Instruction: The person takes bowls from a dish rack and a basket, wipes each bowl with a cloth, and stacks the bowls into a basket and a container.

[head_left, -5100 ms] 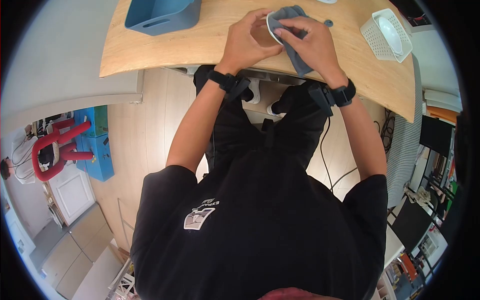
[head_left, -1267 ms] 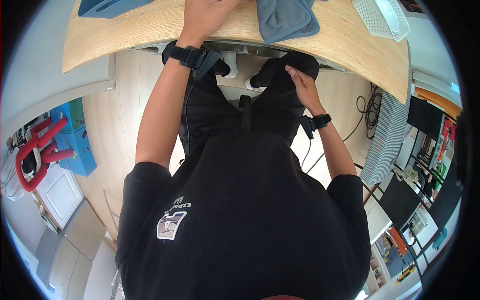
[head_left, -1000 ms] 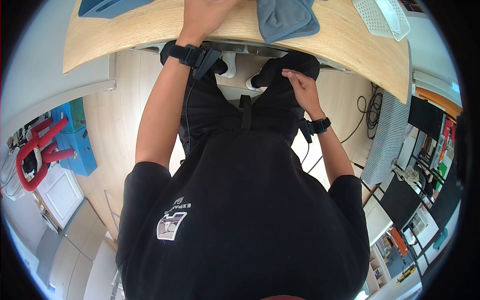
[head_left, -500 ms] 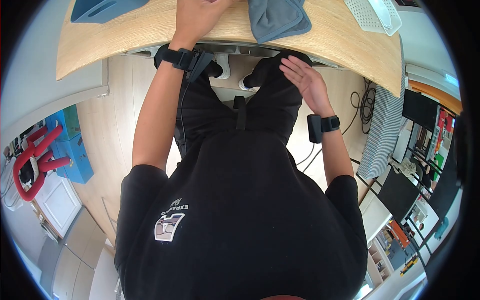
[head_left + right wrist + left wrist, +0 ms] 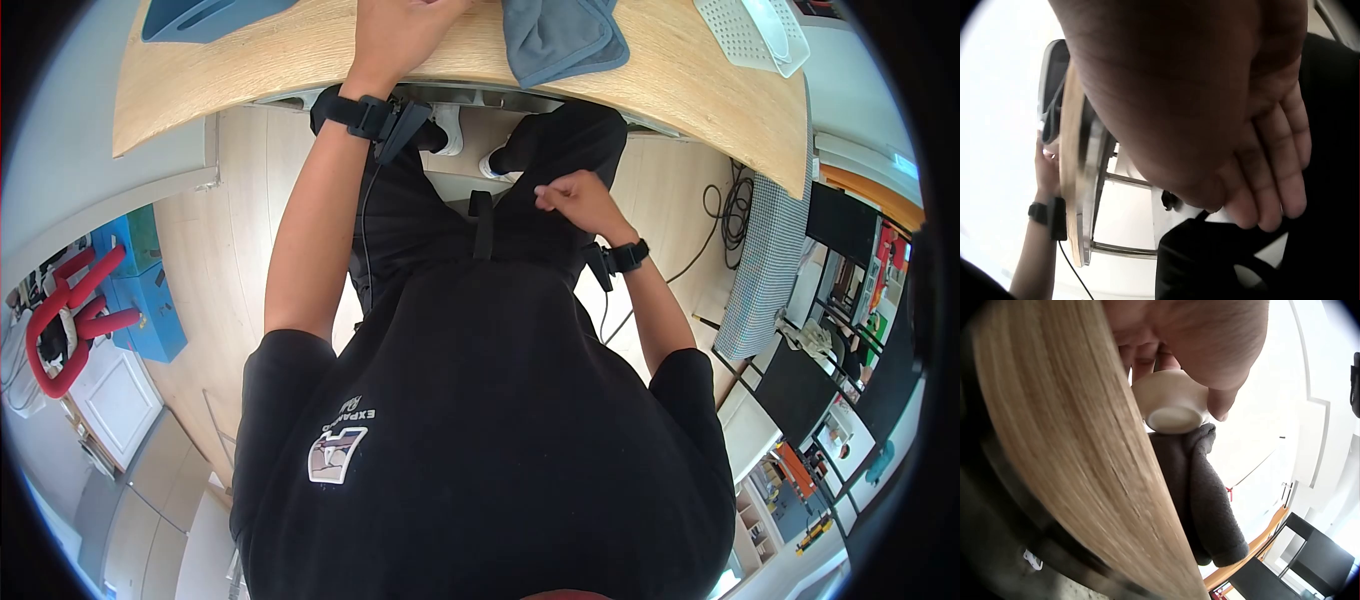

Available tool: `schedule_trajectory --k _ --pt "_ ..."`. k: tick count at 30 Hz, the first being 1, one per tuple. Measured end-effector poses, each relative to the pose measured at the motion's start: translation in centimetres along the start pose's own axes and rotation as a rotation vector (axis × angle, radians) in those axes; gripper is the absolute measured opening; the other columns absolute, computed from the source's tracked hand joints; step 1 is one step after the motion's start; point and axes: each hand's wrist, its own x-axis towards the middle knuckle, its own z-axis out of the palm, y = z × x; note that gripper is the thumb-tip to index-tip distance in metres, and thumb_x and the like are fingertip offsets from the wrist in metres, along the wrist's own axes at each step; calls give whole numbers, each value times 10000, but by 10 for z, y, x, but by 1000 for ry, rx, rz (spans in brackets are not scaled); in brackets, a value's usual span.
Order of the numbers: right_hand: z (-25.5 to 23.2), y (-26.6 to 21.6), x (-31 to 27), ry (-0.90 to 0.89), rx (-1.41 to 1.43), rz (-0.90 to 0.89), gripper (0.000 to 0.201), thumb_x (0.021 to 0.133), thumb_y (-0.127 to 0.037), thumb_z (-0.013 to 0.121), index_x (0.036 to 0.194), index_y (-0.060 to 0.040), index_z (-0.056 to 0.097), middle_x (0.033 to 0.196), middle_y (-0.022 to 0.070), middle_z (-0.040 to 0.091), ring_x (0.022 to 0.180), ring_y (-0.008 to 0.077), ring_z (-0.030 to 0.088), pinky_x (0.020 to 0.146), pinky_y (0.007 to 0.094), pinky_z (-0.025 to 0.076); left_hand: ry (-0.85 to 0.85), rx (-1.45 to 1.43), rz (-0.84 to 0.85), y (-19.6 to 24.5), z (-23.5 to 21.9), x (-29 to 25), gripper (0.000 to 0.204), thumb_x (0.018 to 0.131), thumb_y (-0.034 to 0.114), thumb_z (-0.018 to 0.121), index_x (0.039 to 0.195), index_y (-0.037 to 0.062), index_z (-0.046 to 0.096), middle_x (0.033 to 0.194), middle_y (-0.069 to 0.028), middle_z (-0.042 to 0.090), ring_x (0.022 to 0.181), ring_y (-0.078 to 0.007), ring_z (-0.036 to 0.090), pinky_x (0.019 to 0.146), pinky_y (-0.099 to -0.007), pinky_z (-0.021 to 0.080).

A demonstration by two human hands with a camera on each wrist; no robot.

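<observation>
At the top edge of the head view, my left hand [image 5: 405, 35] is over the table, its fingertips cut off. The left wrist view shows a white bowl [image 5: 1175, 403] between my thumb and fingers, its round foot turned to the camera. Just beyond the bowl lies a grey cloth [image 5: 565, 40], folded and bunched near the table's front edge. My right hand [image 5: 585, 203] hovers above my lap, off the table, with fingers loosely bent. Nothing lies in its palm in the right wrist view.
On the wooden table [image 5: 680, 85], a blue-grey bin [image 5: 210, 18] stands at the left. A white perforated basket [image 5: 738, 40] with a white oval dish [image 5: 768, 28] in it stands at the right. Cables [image 5: 735, 215] lie coiled on the floor to the right.
Earlier, the right hand pressed the cloth into the bowl held by the left. Now the cloth lies on the table and the right hand is over the lap, its fingers bending from straight.
</observation>
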Motion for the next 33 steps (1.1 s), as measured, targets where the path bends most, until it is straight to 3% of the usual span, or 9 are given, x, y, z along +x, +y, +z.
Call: schedule_trajectory --k 7,14,20,22,24,26,28,30,33 --pt "-16 -66 -49 -164 1538 -471 552 1087 -279 322 1494 90 363 1521 256 449 1440 376 415 1232 458 289 -12 -13 56 -4 0 1 179 917 52 757 868 10 590 1011 -106 708 820 -105 656 708 -243 538" --pt "-21 -60 -42 -199 1716 -498 556 1086 -288 315 1502 77 366 1571 254 378 1467 378 369 1244 464 255 7 3 30 -2 0 0 186 911 51 763 866 17 586 1012 -102 704 836 -99 650 718 -240 533" --pt "-8 28 2 226 754 -362 628 1086 -401 348 1559 11 310 1620 235 303 1532 396 209 1248 457 205 9 41 -39 -22 -9 0 220 857 89 811 959 -1 638 1102 -144 703 935 -174 690 821 -299 557" --pt "15 75 15 611 -833 -118 762 1020 -507 488 1562 -2 310 1638 236 256 1544 402 159 1232 459 227 22 84 -70 -31 -10 0 296 818 106 856 1014 -7 664 1150 -148 715 1005 -168 702 876 -294 561" --pt "15 71 8 485 -746 -70 893 944 -562 590 1565 5 289 1665 240 139 1552 416 74 1234 449 218 75 37 -23 -26 -3 -2 360 758 180 905 961 4 664 1065 -145 746 905 -174 724 842 -304 580" --pt "1 53 2 572 -837 -243 667 952 -471 631 1438 -25 533 1537 223 449 1448 362 405 1133 415 396 91 55 11 -14 -2 -2 286 831 161 863 808 7 622 1030 -146 748 858 -119 690 768 -261 569" --pt "-28 -31 -39 1 -168 -371 319 932 -345 689 1016 -43 753 1008 139 746 948 293 717 795 372 555 81 132 0 -14 1 0 293 825 169 869 824 3 627 1025 -137 748 861 -119 690 752 -257 565" --pt "-24 -105 -80 468 -400 -798 271 881 -224 737 673 -67 664 563 39 588 500 256 577 501 362 449 72 95 30 -16 1 0 289 831 174 866 823 7 630 1022 -126 749 858 -108 684 740 -246 558" --pt "-29 -197 -139 682 -384 -1298 209 792 -201 781 668 -135 626 578 13 514 478 202 504 446 323 381 86 66 17 -14 0 -2 237 861 142 836 842 12 639 1033 -126 748 868 -113 690 745 -241 554"
